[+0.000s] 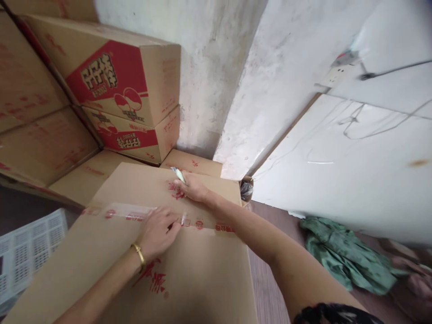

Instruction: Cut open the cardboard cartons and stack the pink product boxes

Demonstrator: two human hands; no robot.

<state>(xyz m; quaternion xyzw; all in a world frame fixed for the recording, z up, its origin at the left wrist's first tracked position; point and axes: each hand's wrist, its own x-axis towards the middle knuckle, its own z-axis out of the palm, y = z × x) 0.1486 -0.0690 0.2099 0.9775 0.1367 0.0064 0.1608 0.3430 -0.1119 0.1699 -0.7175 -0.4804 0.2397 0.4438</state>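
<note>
A large cardboard box (209, 274) with red printing fills the foreground. A strip of clear packing tape (126, 210) with red marks runs across its top seam. My left hand (160, 230), with a gold bracelet at the wrist, lies on the tape, fingers curled and pinching at a raised, crumpled piece near the middle. My right hand (192, 186) is closed around a utility knife (178, 174) with a pale handle, its tip pointing up and left, over the far part of the box top. The knife is clear of the tape.
Stacked cartons (111, 81) with red labels stand behind and at left. A white plastic crate (33, 249) sits at the lower left. Green cloth (347, 254) lies on the floor at right, beneath a white panel (371, 180) and a power strip (337, 74) with cords.
</note>
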